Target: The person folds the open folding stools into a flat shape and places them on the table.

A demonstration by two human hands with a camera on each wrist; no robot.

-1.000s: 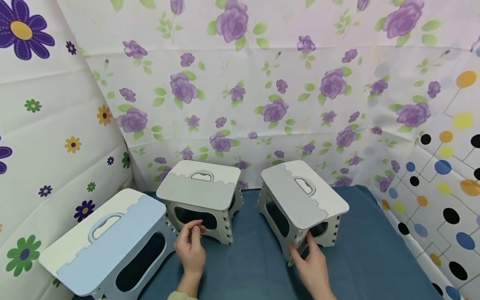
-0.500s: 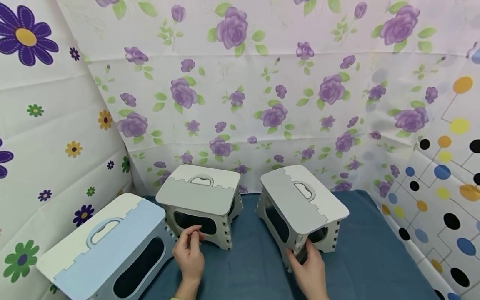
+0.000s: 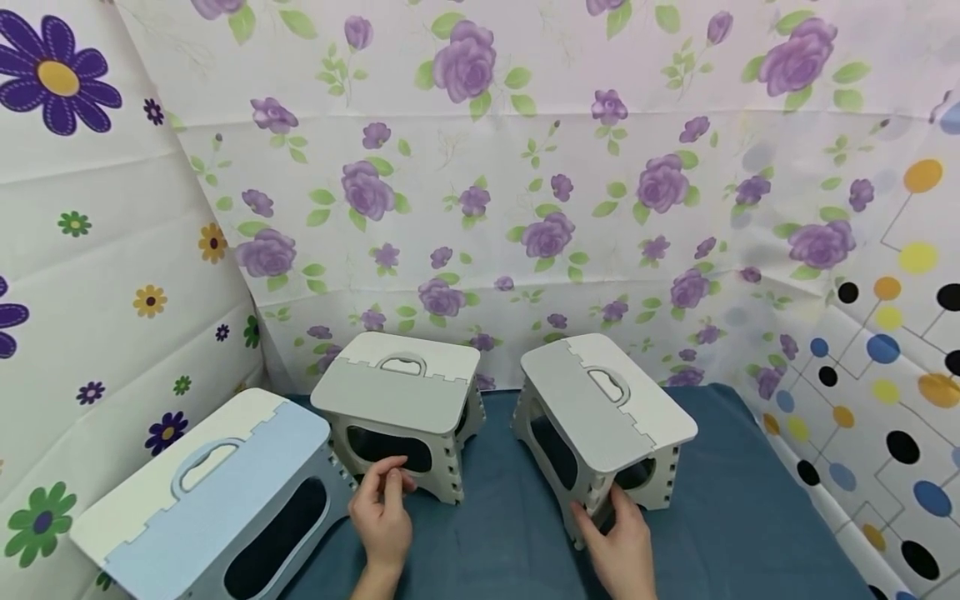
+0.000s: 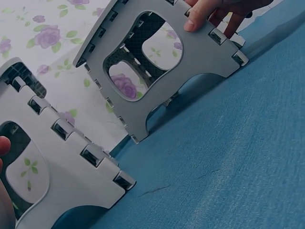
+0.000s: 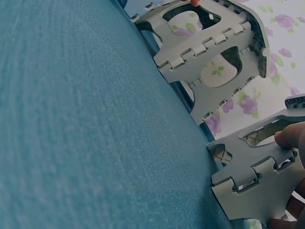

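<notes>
A grey and white folding step stool (image 3: pixel 562 408) stands open at the right, its near corner turned toward me. My right hand (image 3: pixel 624 542) grips that corner's leg, thumb (image 5: pixel 288 136) on one side panel and fingers round the other. To its left stands a matching grey and white step stool (image 3: pixel 401 400). My left hand (image 3: pixel 384 517) is in front of that one, fingers loosely bent by the dark oval opening in its front panel and holding nothing. In the left wrist view only the edge of the left hand (image 4: pixel 5 195) shows.
A larger blue and white folding step stool (image 3: pixel 217 500) stands at the near left, close beside the middle stool. All rest on a dark blue cloth (image 3: pixel 502 517). Flower-printed fabric (image 3: pixel 480 217) hangs behind, with a dotted sheet (image 3: pixel 892 392) at the right.
The head view has tilted slightly, so everything sits a little lower in it. Both hands and the stools keep about the same places.
</notes>
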